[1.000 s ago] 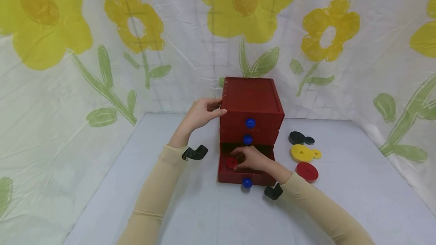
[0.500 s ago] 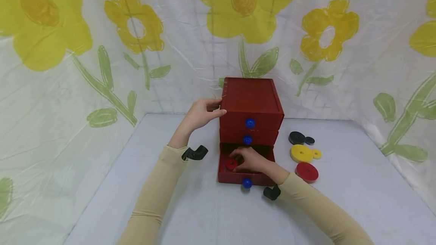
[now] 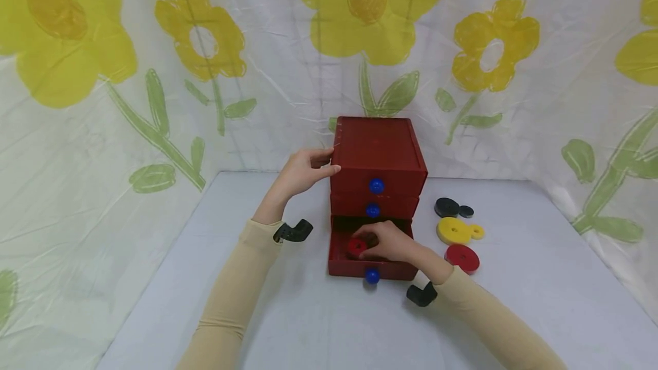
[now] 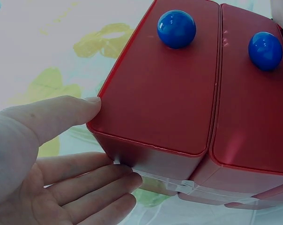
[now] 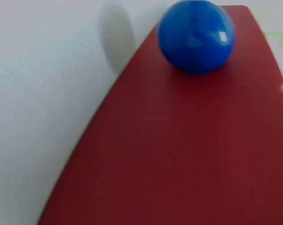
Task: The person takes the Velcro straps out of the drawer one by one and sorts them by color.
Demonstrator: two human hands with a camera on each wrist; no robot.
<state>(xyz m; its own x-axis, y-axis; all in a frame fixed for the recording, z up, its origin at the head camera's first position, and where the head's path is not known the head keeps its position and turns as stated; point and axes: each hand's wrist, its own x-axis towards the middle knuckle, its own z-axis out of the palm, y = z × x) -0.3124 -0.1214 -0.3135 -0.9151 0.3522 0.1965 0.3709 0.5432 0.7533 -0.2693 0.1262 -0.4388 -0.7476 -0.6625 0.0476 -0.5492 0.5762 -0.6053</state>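
A red three-drawer cabinet [image 3: 379, 144] stands on the table, its bottom drawer [image 3: 341, 267] pulled out. My left hand [image 3: 300, 173] rests at the cabinet's upper left side; in the left wrist view the thumb touches the front edge and the straight fingers lie along the side. Inside the drawer, my right hand [image 3: 390, 241] pinches a small red disc [image 3: 356, 248] with a centre hole between thumb and fingers. The right wrist view has only the drawer front and its blue knob [image 5: 196, 37]; the hand itself is out of that view.
To the cabinet's right lie a large red disc [image 3: 462, 258], a large yellow disc [image 3: 452, 230] touching a small yellow disc [image 3: 477, 232], and a large black disc [image 3: 446, 208] beside a small black disc [image 3: 466, 212]. A flowered curtain [image 3: 277, 101] hangs behind.
My right hand has shifted slightly to the right within the drawer, and the small red disc has moved with it. The left hand has stayed in place.
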